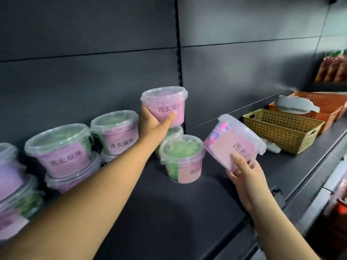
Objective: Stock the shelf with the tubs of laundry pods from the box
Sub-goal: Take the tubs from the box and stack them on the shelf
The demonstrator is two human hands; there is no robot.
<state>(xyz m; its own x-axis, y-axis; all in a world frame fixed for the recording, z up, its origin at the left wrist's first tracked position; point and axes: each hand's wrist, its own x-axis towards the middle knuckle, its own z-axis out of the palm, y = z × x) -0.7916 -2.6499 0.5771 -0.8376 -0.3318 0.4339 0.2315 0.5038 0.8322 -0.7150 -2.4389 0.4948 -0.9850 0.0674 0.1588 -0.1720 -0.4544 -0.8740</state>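
The fingers (pixel 171 117) of the left hand (pixel 154 122) are curled round an upright clear plastic tub with pink contents (pixel 165 104). The thumb lies across its pink label and the other digits are hidden behind. This tub is held just above a mostly hidden green-filled tub (pixel 175 131) at the back of the dark grey metal shelf (pixel 169 212); whether the two touch cannot be told. In front of that stands a clear tub of green pods (pixel 183 158) with a pink label, upright on the shelf.

The right hand (pixel 246 177) grips a clear lidded tub of mixed pink and blue pods (pixel 234 141), thumb pressed on its pink label, the other digits underneath. It is tilted, lid towards the upper right, in the air over the shelf just right of the front green one.

Further left, more labelled tubs (pixel 62 149) sit stacked two high. Along the shelf to the right lie a yellow perforated plastic basket (pixel 281 128) and, beyond it, orange baskets (pixel 326 107).
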